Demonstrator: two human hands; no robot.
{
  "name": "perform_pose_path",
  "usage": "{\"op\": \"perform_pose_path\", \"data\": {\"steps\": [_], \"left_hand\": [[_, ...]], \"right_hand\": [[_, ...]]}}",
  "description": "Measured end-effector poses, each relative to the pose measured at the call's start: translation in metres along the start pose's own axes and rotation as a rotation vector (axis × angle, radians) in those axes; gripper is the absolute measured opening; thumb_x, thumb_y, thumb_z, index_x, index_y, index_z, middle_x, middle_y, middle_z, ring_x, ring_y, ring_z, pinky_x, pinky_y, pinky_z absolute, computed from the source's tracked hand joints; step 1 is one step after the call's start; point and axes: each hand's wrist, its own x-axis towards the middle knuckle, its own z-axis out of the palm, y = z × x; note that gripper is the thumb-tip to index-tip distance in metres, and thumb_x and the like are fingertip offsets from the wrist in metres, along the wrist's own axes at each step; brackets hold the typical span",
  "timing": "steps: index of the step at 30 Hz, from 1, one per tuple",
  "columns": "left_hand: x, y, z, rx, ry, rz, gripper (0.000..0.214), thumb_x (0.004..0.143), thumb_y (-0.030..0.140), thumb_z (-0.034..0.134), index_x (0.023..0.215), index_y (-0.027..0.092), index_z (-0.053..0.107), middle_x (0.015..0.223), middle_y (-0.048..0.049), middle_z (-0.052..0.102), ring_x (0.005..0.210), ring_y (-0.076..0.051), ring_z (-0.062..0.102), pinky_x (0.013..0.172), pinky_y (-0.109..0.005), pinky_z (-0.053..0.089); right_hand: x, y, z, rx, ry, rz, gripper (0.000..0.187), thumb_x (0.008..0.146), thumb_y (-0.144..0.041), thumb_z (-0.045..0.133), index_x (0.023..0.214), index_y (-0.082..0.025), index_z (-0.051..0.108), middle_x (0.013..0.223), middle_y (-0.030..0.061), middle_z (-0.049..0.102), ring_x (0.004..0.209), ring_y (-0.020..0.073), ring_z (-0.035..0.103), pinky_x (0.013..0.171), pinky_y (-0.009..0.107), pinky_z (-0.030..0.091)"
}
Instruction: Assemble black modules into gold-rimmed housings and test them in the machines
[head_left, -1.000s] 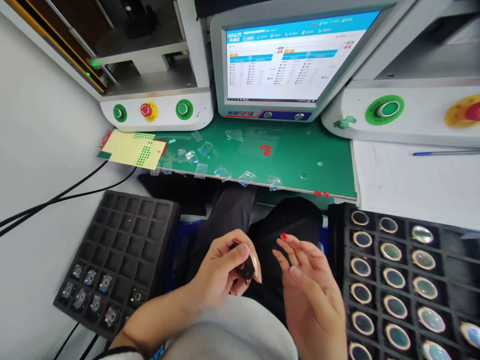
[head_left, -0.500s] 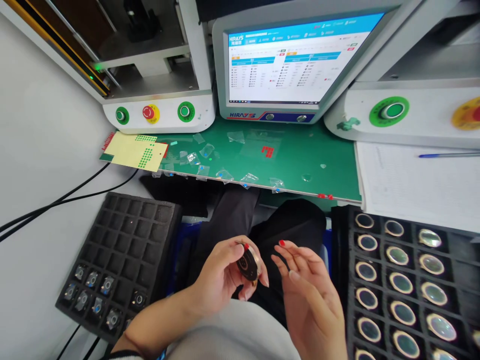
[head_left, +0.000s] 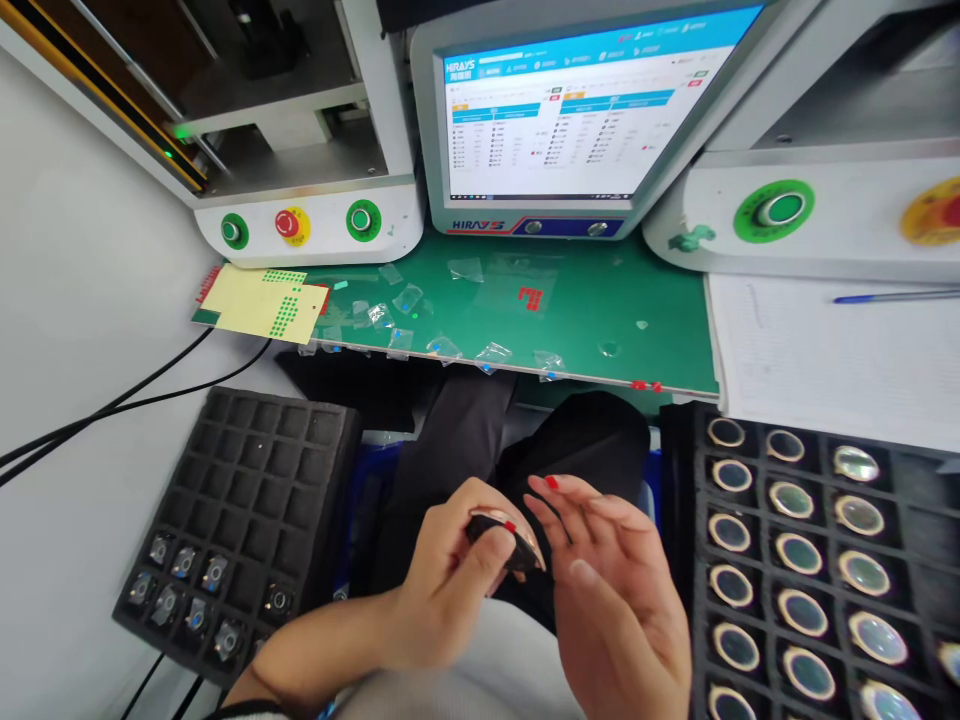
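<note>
Clear film scraps (head_left: pixel 493 355) litter the far desk (head_left: pixel 592 310) below the monitor (head_left: pixel 570 120); a left foam tray (head_left: pixel 259 495) and right foam tray (head_left: pixel 926 545) flank us. Between them, our left hand's (head_left: pixel 450 580) fingers clamp a dark round disc (head_left: pixel 523 557), tilted, red-marked at its rim, thumb hiding part; our right hand's (head_left: pixel 615 580) fingers sit apart, one tip red.

Single head-worn view, directed forward and down.
The left hand (head_left: pixel 450 580) and right hand (head_left: pixel 619 580) are seen from close above, low in the frame; the green bench (head_left: pixel 585 325) is shown beyond, the monitor (head_left: pixel 585 120) near the top, and the foam tray (head_left: pixel 911 525) on the right is cut off.
</note>
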Motion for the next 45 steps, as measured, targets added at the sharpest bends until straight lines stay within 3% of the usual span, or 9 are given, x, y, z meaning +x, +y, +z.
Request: {"op": "perform_pose_path", "data": {"steps": [3,6,11,19,25,30,41,45], "left_hand": [[-0.002,0.005,0.003,0.251,-0.072,0.153,0.023,0.103,0.032,0.043,0.099,0.016,0.059,0.085,-0.0068,0.063,0.064,-0.011,0.052,0.056,-0.020,0.043],[-0.002,0.007,0.005,0.422,-0.111,0.269,0.020,0.103,0.027,0.039,0.106,0.018,0.057,0.088,-0.0070,0.064,0.077,-0.017,0.061,0.072,-0.027,0.051],[-0.003,0.001,0.003,0.581,-0.121,0.440,0.024,0.100,0.020,0.038,0.119,0.020,0.054,0.091,-0.0079,0.067,0.077,-0.019,0.064,0.070,-0.028,0.051],[-0.002,-0.003,0.006,0.718,-0.131,0.513,0.024,0.099,0.020,0.039,0.119,0.019,0.053,0.089,-0.0085,0.068,0.074,-0.021,0.066,0.067,-0.030,0.051],[0.004,0.009,0.008,0.828,-0.211,0.493,0.022,0.102,0.021,0.034,0.116,0.017,0.051,0.092,-0.0105,0.071,0.071,-0.021,0.068,0.066,-0.029,0.052],[0.008,0.011,0.009,0.920,-0.257,0.513,0.025,0.101,0.021,0.030,0.113,0.017,0.051,0.083,-0.0087,0.069,0.070,-0.022,0.067,0.065,-0.031,0.052],[0.009,0.011,0.012,0.970,-0.226,0.593,0.023,0.103,0.020,0.029,0.101,0.016,0.052,0.072,-0.0075,0.067,0.061,-0.020,0.065,0.058,-0.028,0.049],[0.010,0.011,0.012,0.961,-0.280,0.578,0.025,0.103,0.019,0.028,0.102,0.015,0.053,0.074,-0.0085,0.068,0.065,-0.021,0.067,0.062,-0.029,0.050]], "right_hand": [[-0.002,-0.005,0.007,0.002,-0.151,0.013,0.031,0.091,-0.026,0.064,0.121,-0.033,0.060,0.130,0.0068,0.062,0.124,0.0269,0.060,0.101,0.048,0.051],[-0.003,-0.008,0.010,0.001,-0.218,0.048,0.032,0.093,-0.024,0.061,0.123,-0.033,0.059,0.130,0.0076,0.062,0.122,0.0282,0.062,0.097,0.048,0.056],[-0.002,-0.014,0.015,0.037,-0.236,0.073,0.027,0.094,-0.029,0.059,0.120,-0.035,0.062,0.121,0.0053,0.067,0.112,0.0247,0.067,0.091,0.042,0.059],[-0.004,-0.007,0.033,0.179,-0.060,0.011,0.023,0.090,-0.030,0.060,0.111,-0.031,0.069,0.098,-0.0012,0.075,0.098,0.0151,0.071,0.089,0.025,0.057],[-0.002,-0.011,0.032,0.135,-0.018,0.034,0.022,0.085,-0.027,0.058,0.102,-0.031,0.072,0.088,-0.0014,0.075,0.089,0.0185,0.073,0.084,0.033,0.060],[-0.003,-0.009,0.031,0.111,-0.008,0.001,0.023,0.086,-0.027,0.053,0.099,-0.030,0.072,0.085,-0.0005,0.074,0.088,0.0187,0.072,0.084,0.034,0.059],[-0.013,0.002,0.028,0.172,0.018,-0.019,0.026,0.089,-0.027,0.047,0.102,-0.030,0.070,0.090,0.0004,0.071,0.094,0.0181,0.069,0.089,0.034,0.057],[-0.013,0.003,0.026,0.150,0.041,-0.016,0.025,0.090,-0.027,0.047,0.101,-0.031,0.070,0.088,0.0005,0.071,0.092,0.0188,0.069,0.087,0.036,0.057]]}}
